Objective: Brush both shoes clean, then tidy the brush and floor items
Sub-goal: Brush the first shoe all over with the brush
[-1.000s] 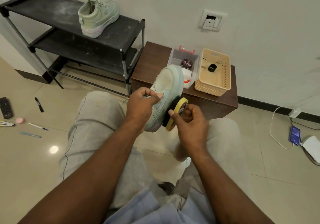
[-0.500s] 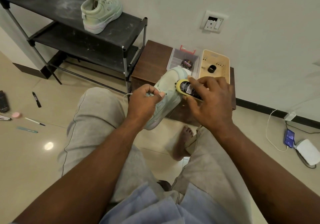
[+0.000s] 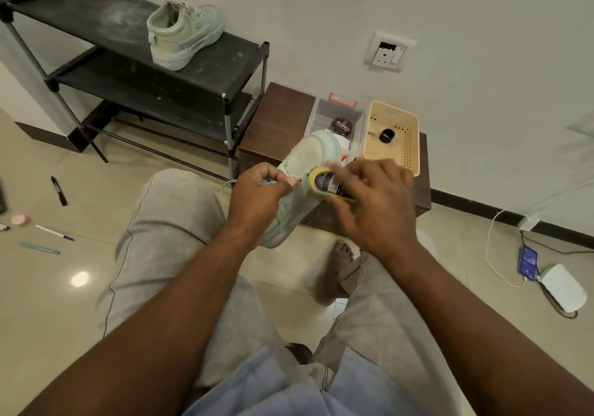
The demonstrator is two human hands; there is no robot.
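Head view: left hand (image 3: 257,192) gripped the mint shoe (image 3: 310,155) at its collar, likely steadying it; right hand (image 3: 376,205) curled round the brush (image 3: 321,182), pressing it on the shoe's side beside the left thumb; second shoe (image 3: 184,33) sat on rack (image 3: 80,4), well beyond left hand.

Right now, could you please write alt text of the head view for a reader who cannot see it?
A seated person's left hand holds a pale green shoe while the right hand holds a yellow-rimmed brush against its side. The matching shoe stands on a black rack behind, and pens lie on the floor at left.
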